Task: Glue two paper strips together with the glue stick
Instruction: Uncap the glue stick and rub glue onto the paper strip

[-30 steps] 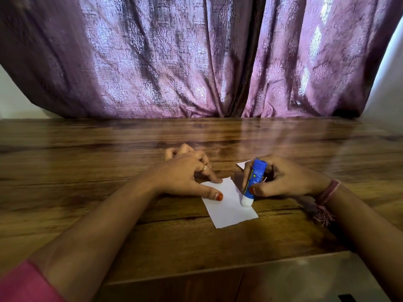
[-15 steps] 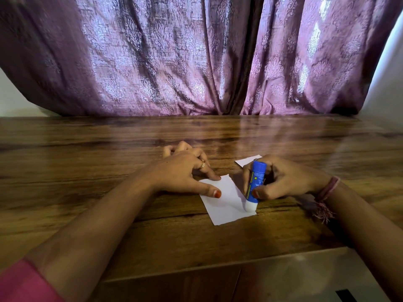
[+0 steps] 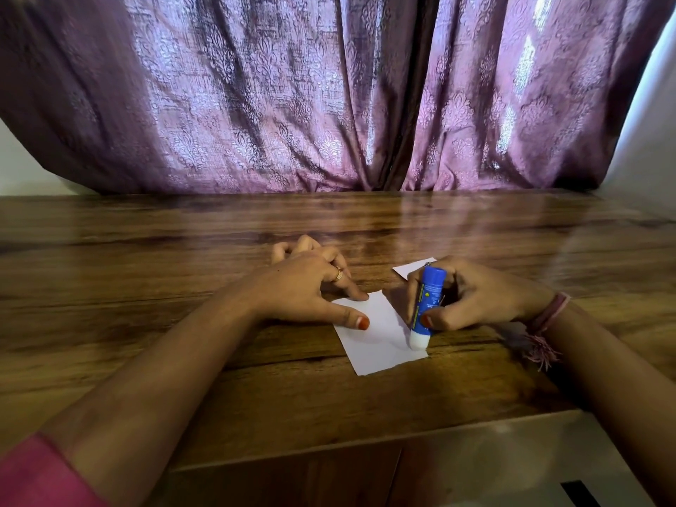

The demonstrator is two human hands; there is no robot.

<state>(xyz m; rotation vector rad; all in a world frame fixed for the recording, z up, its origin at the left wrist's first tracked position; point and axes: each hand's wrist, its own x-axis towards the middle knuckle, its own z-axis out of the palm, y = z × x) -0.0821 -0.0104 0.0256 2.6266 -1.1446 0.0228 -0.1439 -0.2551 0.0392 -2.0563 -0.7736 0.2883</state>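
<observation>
The glue stick [image 3: 427, 307] is gripped by the curled right hand [image 3: 472, 296], its white tip now pressed nearer the paper strip's [image 3: 380, 333] near right corner than a second ago. The strip is pinned flat by the left hand [image 3: 311, 287], thumb and forefinger pressing. The second strip [image 3: 411, 268], beyond the glue stick, is mostly hidden by the right hand.

Second paper strip [image 3: 412, 268] mostly hidden behind right hand [image 3: 472, 296], one corner showing. Glue stick [image 3: 428, 305] label print too small to read. Pink sleeve [image 3: 40, 473] (left arm) cut off by bottom-left edge. Curtain [image 3: 292, 97] top cropped.
</observation>
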